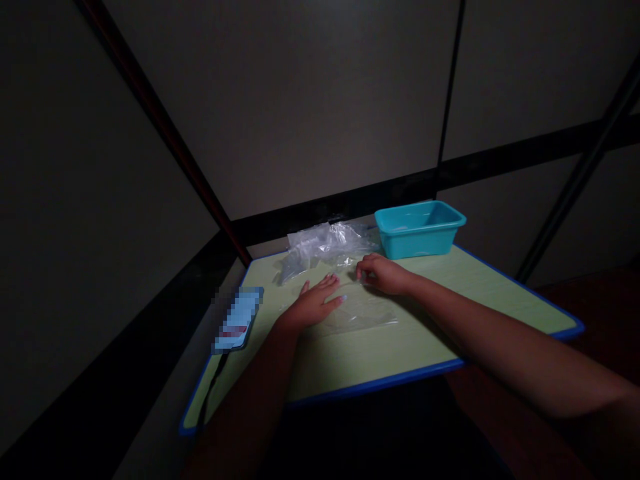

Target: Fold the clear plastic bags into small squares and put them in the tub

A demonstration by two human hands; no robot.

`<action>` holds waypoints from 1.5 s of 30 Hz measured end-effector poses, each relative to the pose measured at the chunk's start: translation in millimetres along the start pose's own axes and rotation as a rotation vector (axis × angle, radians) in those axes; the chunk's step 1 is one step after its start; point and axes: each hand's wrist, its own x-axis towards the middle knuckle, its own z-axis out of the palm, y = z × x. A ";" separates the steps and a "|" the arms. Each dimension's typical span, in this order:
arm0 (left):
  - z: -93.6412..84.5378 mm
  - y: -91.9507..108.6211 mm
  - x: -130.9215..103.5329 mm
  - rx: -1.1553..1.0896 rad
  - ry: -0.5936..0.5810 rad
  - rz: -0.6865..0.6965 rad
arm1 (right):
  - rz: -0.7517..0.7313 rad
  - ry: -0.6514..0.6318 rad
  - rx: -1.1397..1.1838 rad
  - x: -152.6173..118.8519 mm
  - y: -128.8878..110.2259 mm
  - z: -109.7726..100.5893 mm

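A clear plastic bag [363,322] lies flat on the pale green table [380,360]. My left hand [316,303] rests on it with the fingers spread. Just to the right, at the bag's far edge, the fingers of my right hand [380,273] are curled together and point down. What they pinch, if anything, is too small and dark to make out. Beyond both hands a crumpled heap of clear plastic bags [333,241] shines at the back of the table.
A turquoise plastic basket [417,241] stands at the back right. At the left edge lies a phone [240,320] with its screen lit and blurred, a dark cable [214,383] running from it. The table has a blue rim [375,385]; panelled walls [320,120] rise behind and to the left.
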 end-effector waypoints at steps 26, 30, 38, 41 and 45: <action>1.9 -1.3 -0.5 0.027 -0.041 -0.036 | 0.163 -0.069 -0.124 2.0 3.9 4.0; 2.4 -1.7 -0.2 0.041 -0.044 -0.039 | 0.159 -0.078 -0.134 2.1 4.2 2.7; 3.5 -3.1 0.0 0.034 -0.052 -0.045 | 0.181 -0.073 -0.157 2.7 7.6 4.6; 3.3 -3.4 -0.3 0.037 -0.062 -0.053 | 0.201 -0.076 -0.172 3.0 7.9 4.8; 2.2 -2.2 -0.9 0.041 -0.075 -0.053 | 0.258 -0.097 -0.178 2.7 6.9 3.6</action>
